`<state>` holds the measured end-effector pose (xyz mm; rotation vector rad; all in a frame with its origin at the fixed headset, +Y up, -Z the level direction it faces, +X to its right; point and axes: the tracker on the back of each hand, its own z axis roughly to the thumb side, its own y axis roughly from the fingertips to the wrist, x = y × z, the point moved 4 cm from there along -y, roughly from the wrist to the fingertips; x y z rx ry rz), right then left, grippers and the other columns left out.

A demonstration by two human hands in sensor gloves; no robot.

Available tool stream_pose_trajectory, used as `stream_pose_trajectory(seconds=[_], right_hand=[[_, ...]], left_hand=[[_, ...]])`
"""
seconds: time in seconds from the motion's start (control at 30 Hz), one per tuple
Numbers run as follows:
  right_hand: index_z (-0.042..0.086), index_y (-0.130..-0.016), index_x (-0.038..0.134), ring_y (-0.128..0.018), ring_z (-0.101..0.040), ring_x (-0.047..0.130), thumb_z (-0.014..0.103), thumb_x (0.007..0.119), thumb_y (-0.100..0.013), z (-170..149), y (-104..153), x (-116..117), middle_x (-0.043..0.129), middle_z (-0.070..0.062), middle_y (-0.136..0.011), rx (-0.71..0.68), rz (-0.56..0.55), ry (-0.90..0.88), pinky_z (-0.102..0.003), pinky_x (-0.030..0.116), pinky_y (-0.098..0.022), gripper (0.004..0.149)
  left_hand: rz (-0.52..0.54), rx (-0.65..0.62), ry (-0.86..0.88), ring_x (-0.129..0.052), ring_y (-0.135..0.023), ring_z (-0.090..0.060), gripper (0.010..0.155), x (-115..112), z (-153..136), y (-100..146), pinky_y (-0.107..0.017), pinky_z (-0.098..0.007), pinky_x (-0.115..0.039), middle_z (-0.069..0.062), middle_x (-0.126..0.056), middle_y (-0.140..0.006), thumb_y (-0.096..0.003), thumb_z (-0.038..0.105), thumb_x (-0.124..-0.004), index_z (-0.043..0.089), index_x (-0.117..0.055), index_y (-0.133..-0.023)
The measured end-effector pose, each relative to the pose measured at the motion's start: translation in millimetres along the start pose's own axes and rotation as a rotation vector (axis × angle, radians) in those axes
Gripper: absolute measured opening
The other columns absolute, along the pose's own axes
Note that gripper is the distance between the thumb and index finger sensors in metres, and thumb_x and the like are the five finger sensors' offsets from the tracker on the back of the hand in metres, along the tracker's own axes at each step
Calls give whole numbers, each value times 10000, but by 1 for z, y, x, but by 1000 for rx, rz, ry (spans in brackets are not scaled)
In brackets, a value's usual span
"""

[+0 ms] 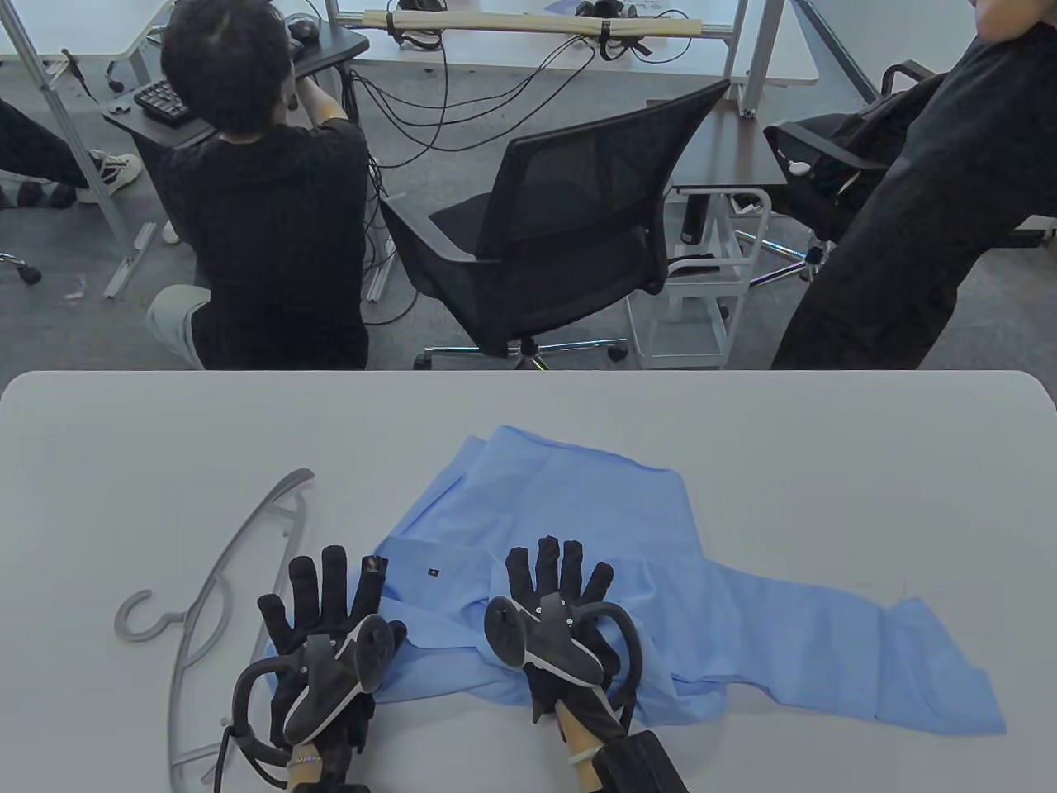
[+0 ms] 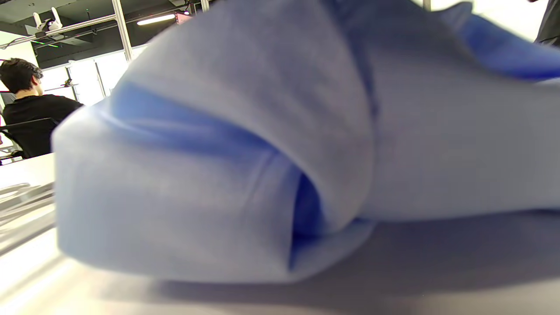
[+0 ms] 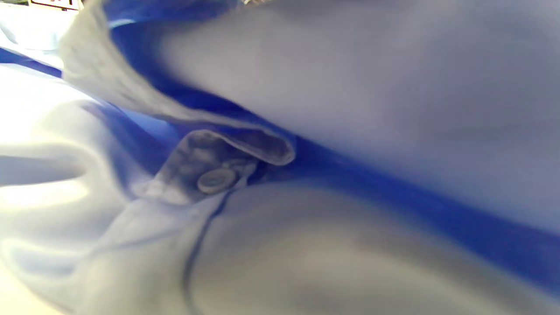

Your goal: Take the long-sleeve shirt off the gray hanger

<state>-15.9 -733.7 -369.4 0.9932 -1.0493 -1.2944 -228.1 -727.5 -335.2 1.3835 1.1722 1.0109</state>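
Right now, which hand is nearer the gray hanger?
Left. The left hand lies flat at the shirt's left edge, right beside the gray hanger, partly overlapping its frame. The right hand rests on the shirt, farther right, apart from the hanger.

Light blue shirt fabric (image 3: 393, 109) fills the right wrist view from edge to edge, seen from very close and mostly out of focus. A small pale button (image 3: 215, 180) sits left of centre, sewn on a narrow band of cloth (image 3: 183, 175). Just above the button, a folded edge of the fabric (image 3: 262, 146) curls over it, its rounded tip lying up and to the right of the button. From that tip a deep blue shadowed crease (image 3: 415, 205) runs down to the right. A seam line (image 3: 197, 249) drops from below the button toward the bottom edge. Left of the button the cloth lies in bright, washed-out folds (image 3: 43, 175).
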Motion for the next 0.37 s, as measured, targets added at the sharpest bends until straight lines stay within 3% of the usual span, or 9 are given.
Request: stream_pose_trajectory(seconds=[0.37], right_hand=[[68,-1210,402,-1058,-644,426,430,588,-688,5,-5,2,370,-389,-1208,-8,-6,-27,-838,389,-624,662]], left_hand=[[-25,10,-45,-146,-1183,-327,743,-5,1,0,-796,-594,-225,58,-87,-1284,-468,761,-463,527,-138,-1094]])
